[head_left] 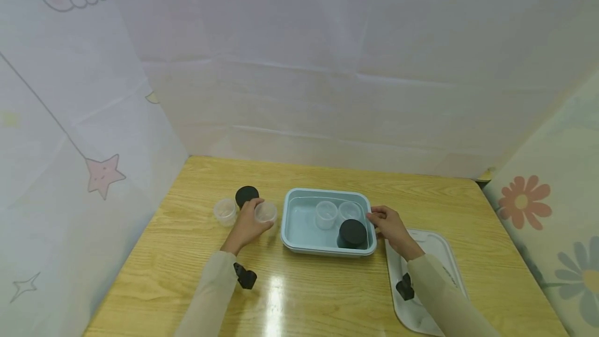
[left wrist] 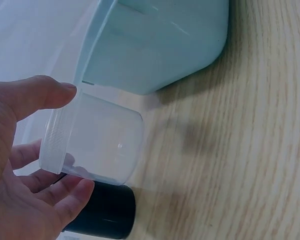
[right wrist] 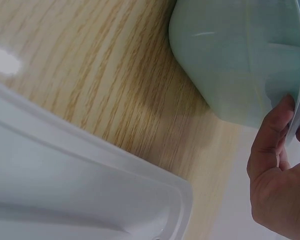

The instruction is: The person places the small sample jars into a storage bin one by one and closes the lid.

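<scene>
My left hand [head_left: 244, 228] grips a clear plastic cup [head_left: 266, 212] by its ribbed rim, thumb on one side and fingers on the other. In the left wrist view the cup [left wrist: 107, 140] overlaps a black container [left wrist: 110, 212] behind it and is close beside the light blue tub [left wrist: 165, 45]. With fingers and thumb, my right hand [head_left: 392, 230] pinches the right rim of that tub [head_left: 299, 225]. Inside the tub are two clear cups [head_left: 326, 215] and a round black container [head_left: 353, 233], grouped toward its right side.
Another clear cup [head_left: 225, 211] stands left of my left hand, and a black container [head_left: 247, 194] is just behind that hand. A white lid-like tray [head_left: 444, 254] lies flat under my right forearm. Patterned cloth walls [head_left: 304, 108] enclose the wooden table [head_left: 187, 254].
</scene>
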`<state>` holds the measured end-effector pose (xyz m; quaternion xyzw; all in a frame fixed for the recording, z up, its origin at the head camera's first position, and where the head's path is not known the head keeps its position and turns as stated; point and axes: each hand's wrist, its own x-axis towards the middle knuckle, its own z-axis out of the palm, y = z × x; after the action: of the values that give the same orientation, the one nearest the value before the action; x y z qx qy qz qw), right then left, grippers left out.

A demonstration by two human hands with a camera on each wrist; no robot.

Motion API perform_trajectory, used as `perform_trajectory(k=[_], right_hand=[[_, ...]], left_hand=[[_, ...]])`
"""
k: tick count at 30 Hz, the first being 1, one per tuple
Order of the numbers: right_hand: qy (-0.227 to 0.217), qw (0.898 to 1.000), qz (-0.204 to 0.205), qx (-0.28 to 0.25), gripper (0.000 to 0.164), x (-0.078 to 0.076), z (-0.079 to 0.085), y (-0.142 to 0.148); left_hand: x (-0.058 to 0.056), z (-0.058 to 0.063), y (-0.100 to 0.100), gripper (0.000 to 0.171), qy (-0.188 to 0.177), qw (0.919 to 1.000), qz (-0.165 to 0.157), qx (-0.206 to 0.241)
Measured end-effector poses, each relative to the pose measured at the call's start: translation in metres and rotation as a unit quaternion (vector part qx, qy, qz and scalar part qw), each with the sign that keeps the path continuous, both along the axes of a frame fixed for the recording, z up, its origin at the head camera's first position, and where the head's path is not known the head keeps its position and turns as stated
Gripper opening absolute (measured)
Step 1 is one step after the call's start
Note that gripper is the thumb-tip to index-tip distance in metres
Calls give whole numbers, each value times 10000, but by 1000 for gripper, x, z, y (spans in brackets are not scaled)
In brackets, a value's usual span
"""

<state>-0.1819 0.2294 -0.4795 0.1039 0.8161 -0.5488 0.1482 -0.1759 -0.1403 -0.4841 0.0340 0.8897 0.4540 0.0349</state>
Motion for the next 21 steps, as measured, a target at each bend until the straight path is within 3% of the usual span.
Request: perform_trajectory(k=[21], right_hand=[[7,10000,-16,7,44,0,1,0]], left_hand=[[-10,31,6,69,28,9997,-115,-201]])
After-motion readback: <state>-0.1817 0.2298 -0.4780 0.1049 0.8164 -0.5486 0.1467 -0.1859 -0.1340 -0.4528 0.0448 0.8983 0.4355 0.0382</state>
